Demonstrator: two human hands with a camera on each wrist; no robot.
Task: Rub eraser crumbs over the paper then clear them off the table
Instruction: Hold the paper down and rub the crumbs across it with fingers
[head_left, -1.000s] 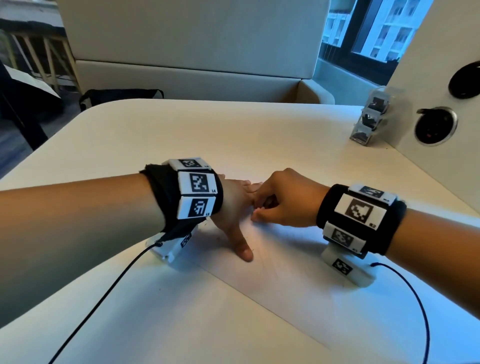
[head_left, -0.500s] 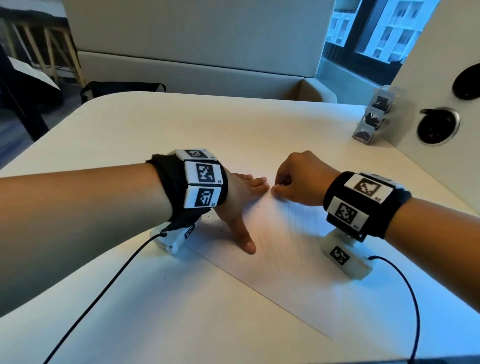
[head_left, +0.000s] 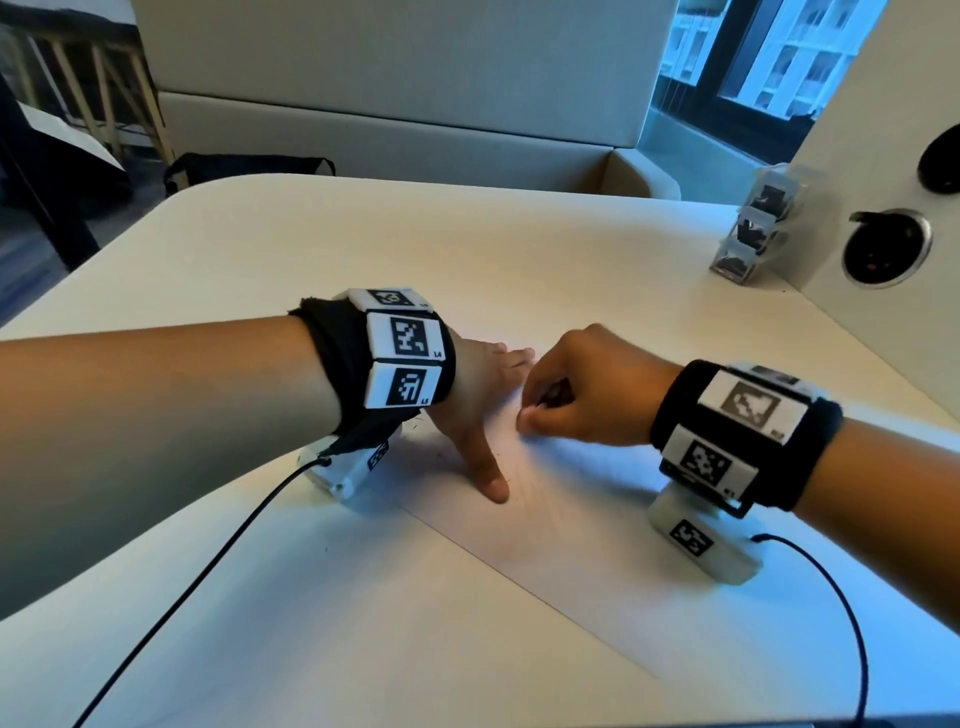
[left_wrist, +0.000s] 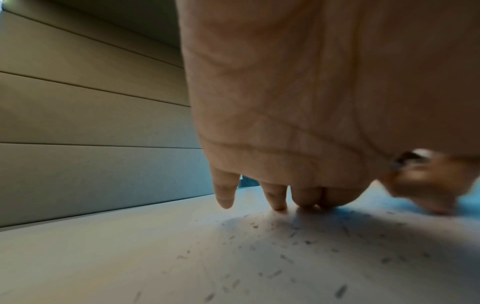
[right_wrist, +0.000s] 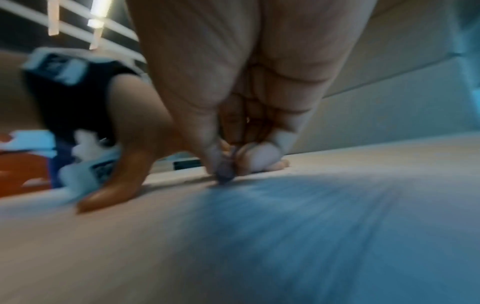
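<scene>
A white sheet of paper (head_left: 587, 525) lies on the pale table (head_left: 363, 249). My left hand (head_left: 483, 395) presses flat on the paper's left part, fingers straight and thumb spread toward me. My right hand (head_left: 576, 395) is curled beside it and pinches a small dark eraser (right_wrist: 224, 173) whose tip touches the paper. The right wrist view is blurred by motion. Several dark eraser crumbs (left_wrist: 291, 244) are scattered on the paper below my left palm (left_wrist: 298, 102), and a few specks (head_left: 415, 426) show by my left wrist.
A clear holder (head_left: 753, 228) with dark contents stands at the table's far right, beside a white panel with round sockets (head_left: 883, 249). A pale bench backs the table, with a black bag (head_left: 244, 169) on it. Cables trail from both wrist cameras across the near table.
My right hand moved away up the paper with the eraser, then came back toward me and slightly left. My left hand has stayed pressed on the sheet.
</scene>
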